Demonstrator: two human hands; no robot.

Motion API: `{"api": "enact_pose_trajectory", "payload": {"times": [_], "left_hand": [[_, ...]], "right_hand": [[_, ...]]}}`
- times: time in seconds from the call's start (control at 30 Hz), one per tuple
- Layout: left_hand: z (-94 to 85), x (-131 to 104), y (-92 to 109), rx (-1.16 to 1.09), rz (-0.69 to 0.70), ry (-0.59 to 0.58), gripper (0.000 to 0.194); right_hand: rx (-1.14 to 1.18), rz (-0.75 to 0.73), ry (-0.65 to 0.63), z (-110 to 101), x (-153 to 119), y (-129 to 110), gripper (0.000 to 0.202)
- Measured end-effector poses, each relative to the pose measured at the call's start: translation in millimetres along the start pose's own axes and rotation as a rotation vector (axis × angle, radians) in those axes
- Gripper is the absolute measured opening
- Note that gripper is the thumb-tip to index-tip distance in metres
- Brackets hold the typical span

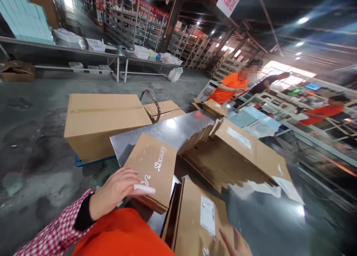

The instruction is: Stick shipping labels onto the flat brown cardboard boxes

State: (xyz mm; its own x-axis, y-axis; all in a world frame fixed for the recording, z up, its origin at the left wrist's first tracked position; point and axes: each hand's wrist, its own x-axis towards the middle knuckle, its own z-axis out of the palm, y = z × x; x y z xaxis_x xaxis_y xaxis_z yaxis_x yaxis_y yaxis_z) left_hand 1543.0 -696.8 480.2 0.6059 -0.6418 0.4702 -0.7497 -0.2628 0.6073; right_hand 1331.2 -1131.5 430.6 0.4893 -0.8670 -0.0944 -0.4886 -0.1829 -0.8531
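Note:
My left hand [115,189] rests, fingers curled, at the near left side of a short stack of flat brown cardboard boxes [164,183] printed with white "beauty" lettering. From under its fingers a pale pink-and-white stick-shaped thing [143,190] juts over the top box; I cannot make out its kind. At the bottom edge, my right hand [237,245] shows only in part, fingers apart, beside or on flat cardboard boxes [189,219] bearing a white shipping label [208,215]. Whether it touches them I cannot tell.
A tall leaning stack of flattened cartons [251,144] covers part of the metal table [178,126]. Beyond its left edge stands a large carton [106,118] on a blue base [95,161]. People in orange [227,87] work at the right; white bins [96,44] line the back benches.

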Motion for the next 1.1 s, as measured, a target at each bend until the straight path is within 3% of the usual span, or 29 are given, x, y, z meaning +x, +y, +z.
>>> {"api": "enact_pose_trajectory", "payload": {"times": [0.03, 0.07, 0.17, 0.23, 0.3, 0.37, 0.43, 0.5, 0.6, 0.7, 0.8, 0.97, 1.1], "left_hand": [[-4.4, 4.2, 8.1, 0.001, 0.022, 0.001, 0.027], [-8.2, 8.3, 15.9, 0.0, 0.05, 0.006, 0.027], [-20.3, 18.2, 29.6, 0.0, 0.127, 0.037, 0.027], [-30.7, 19.8, 23.9, 0.032, 0.079, 0.079, 0.03], [-42.6, 14.9, 6.8, 0.114, -0.097, 0.106, 0.032], [-52.5, 3.2, -12.3, 0.22, -0.316, 0.095, 0.034], [-55.6, -11.8, -21.6, 0.254, -0.421, 0.051, 0.042], [-48.9, -23.8, -16.0, 0.158, -0.391, -0.046, 0.049], [-24.6, -29.0, 7.0, -0.069, -0.341, -0.159, 0.057], [2.1, -25.0, 21.6, -0.269, -0.506, -0.069, 0.036], [18.0, -22.9, 21.5, -0.443, -0.633, 0.003, 0.02], [25.6, -22.2, 13.2, -0.454, -0.625, -0.017, 0.026], [35.9, -18.4, 2.8, -0.27, -0.69, -0.024, 0.037]], "right_hand": [[0.019, -0.001, -0.072, 23.3, -14.0, -13.5, 0.049], [0.082, -0.021, -0.225, 52.1, -31.6, -29.9, 0.058], [0.377, -0.262, -0.909, 145.6, -92.8, -84.3, 0.077], [0.455, -0.283, -1.276, 190.4, -127.3, -111.2, 0.06], [0.477, -0.27, -1.421, 212.1, -148.0, -123.2, 0.041], [0.482, -0.27, -1.359, 217.3, -153.7, -122.8, 0.033], [0.484, -0.289, -1.251, 217.2, -149.6, -116.8, 0.031], [0.465, -0.321, -1.204, 218.9, -144.3, -110.6, 0.03], [0.382, -0.419, -1.16, 225.8, -144.0, -104.0, 0.027], [0.321, -0.468, -1.097, 230.5, -149.1, -101.5, 0.024], [0.344, -0.481, -0.961, 227.9, -149.3, -106.6, 0.028], [0.289, -0.738, -0.861, 220.6, -140.1, -121.4, 0.015], [0.289, -0.773, -0.761, 227.3, -138.4, -112.7, 0.014]]}}
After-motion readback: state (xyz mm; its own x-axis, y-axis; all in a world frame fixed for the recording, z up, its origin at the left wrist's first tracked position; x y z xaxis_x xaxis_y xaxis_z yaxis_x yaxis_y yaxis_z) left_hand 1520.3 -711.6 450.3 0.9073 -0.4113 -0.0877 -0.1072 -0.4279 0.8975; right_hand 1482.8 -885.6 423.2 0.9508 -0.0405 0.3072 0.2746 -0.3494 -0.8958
